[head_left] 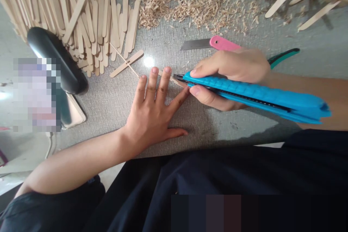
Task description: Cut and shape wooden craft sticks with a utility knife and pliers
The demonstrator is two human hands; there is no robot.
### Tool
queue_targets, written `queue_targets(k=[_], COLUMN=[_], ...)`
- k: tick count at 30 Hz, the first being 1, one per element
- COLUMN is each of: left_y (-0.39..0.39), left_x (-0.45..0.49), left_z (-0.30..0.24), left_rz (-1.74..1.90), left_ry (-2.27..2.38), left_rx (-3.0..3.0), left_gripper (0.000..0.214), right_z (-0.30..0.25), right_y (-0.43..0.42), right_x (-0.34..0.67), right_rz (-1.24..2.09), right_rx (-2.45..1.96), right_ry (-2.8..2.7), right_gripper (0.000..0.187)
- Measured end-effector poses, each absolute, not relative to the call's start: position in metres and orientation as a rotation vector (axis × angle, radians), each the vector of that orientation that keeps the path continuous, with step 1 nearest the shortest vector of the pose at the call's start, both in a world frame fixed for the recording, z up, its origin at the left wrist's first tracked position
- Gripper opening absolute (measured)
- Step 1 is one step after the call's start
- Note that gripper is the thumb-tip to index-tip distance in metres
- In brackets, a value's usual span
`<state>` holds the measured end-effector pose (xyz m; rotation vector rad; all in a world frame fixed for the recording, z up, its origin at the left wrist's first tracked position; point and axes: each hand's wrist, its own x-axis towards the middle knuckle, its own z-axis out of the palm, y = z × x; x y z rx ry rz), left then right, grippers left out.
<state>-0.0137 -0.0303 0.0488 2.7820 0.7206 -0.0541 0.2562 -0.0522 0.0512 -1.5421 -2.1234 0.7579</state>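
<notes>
Dozens of sticks point(89, 18), too many to count, lie heaped far left on the counter point(114, 98). My left hand point(152, 112) lies flat, fingers spread, pinning one stick point(178, 81) at centre. My right hand point(231, 69) is closed around one blue cutter point(255, 96), its blade tip on that stick. I judge this a slicing step, which calls for a steady pull clear of my fingertips. One pink cutter point(214, 42) lies just beyond

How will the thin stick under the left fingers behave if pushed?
The stick looks flat and thin, so it would probably slide, not roll. It is likely light and stiff, yet splits easily, judging by the shavings. Only the left hand pins it at the blue knife; released, it may skid.
</notes>
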Motion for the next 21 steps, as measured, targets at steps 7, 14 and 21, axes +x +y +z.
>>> queue_targets(k=[7, 14, 21], left_y=[-0.029, -0.029, -0.030], left_x=[-0.011, -0.010, -0.012], left_z=[0.050, 0.051, 0.052], left_rz=[-0.057, -0.061, -0.053], left_ry=[0.693, 0.706, 0.727], left_rx=[2.766, 2.748, 2.759], left_gripper=[0.132, 0.125, 0.133], right_z=[0.060, 0.065, 0.049], right_y=[-0.049, -0.048, -0.047], right_x=[0.256, 0.249, 0.257], right_rz=[0.497, 0.517, 0.471], right_rx=[-1.226, -1.381, -1.183], right_ry=[-2.215, -2.281, -2.210], right_gripper=[0.012, 0.017, 0.021])
